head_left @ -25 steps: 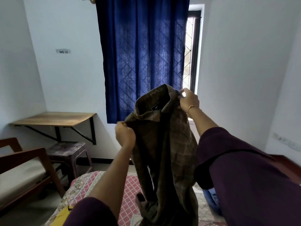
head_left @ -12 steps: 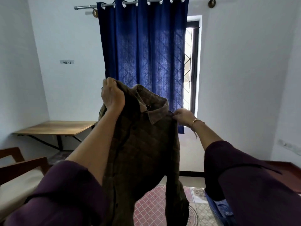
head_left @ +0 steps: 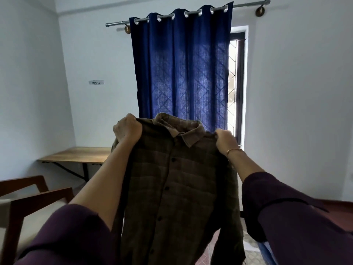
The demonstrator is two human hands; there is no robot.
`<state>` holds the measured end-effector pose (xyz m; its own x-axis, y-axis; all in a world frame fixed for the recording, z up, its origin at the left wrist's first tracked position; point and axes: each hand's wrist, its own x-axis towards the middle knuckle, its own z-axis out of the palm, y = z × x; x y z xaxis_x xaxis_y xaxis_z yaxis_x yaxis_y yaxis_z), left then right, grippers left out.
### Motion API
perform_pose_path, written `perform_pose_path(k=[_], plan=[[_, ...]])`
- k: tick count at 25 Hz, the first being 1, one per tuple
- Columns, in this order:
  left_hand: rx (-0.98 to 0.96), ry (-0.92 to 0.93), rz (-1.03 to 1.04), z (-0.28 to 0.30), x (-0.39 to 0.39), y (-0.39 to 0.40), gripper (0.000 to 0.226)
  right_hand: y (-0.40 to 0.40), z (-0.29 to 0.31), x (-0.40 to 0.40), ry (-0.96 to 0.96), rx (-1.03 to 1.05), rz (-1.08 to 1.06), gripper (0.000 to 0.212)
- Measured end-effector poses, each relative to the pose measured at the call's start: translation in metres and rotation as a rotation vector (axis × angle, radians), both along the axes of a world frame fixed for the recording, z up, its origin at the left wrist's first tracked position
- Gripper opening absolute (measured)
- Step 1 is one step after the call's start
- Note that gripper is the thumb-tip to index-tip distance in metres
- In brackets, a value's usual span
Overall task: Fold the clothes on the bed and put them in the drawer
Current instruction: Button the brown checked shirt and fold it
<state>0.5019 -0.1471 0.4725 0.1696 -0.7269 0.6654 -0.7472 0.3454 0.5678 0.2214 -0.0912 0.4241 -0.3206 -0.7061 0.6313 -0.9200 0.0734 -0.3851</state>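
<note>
A brown checked button-up shirt (head_left: 177,184) hangs in the air in front of me, its buttoned front facing me and its collar at the top. My left hand (head_left: 127,129) grips the shirt's left shoulder. At the other shoulder my right hand (head_left: 225,140), with a bangle at the wrist, holds the cloth the same way. The shirt is spread flat between both hands and its tail drops out of view at the bottom. A strip of the patterned bed cover (head_left: 250,251) shows at the lower right. No drawer is in view.
A blue curtain (head_left: 181,69) covers most of a window straight ahead. A wall-mounted wooden shelf table (head_left: 76,155) is at the left, with a wooden chair (head_left: 34,197) nearer. Blue cloth (head_left: 267,251) lies at the bed's right edge.
The shirt went from bunched and twisted to spread open by its shoulders, front towards me. My left hand moved out to the left shoulder, and my view tilted upward.
</note>
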Motion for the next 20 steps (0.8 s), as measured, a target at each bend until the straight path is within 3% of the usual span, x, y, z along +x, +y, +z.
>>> perform_pose_path(k=[3,5,8,10,12,15,18,20], plan=[[0.093,0.125,-0.065,0.009,0.003,0.005,0.03,0.002,-0.003,0.007,0.252,0.202,0.059,0.021],[0.151,-0.022,-0.057,0.007,0.003,0.008,0.034,0.003,0.001,0.001,0.289,0.112,0.004,0.026],[0.274,-0.246,-0.153,0.005,0.007,0.005,0.032,0.006,0.011,-0.014,0.133,-0.071,-0.079,0.023],[0.331,-0.186,-0.283,0.003,0.01,0.001,0.031,0.008,0.011,-0.014,-0.082,-0.031,-0.048,0.022],[0.25,-0.133,-0.245,-0.004,0.007,0.0,0.03,0.012,0.013,-0.012,-0.211,0.027,0.036,0.024],[0.066,0.061,-0.137,0.0,-0.004,0.006,0.03,0.026,0.036,-0.006,-0.137,-0.009,0.162,0.018],[-0.03,0.305,-0.162,0.014,-0.013,0.006,0.033,0.03,0.057,-0.013,0.067,-0.165,0.042,0.021],[-0.046,0.219,-0.151,0.011,-0.021,0.009,0.032,0.03,0.05,-0.015,0.132,-0.099,-0.075,0.024]])
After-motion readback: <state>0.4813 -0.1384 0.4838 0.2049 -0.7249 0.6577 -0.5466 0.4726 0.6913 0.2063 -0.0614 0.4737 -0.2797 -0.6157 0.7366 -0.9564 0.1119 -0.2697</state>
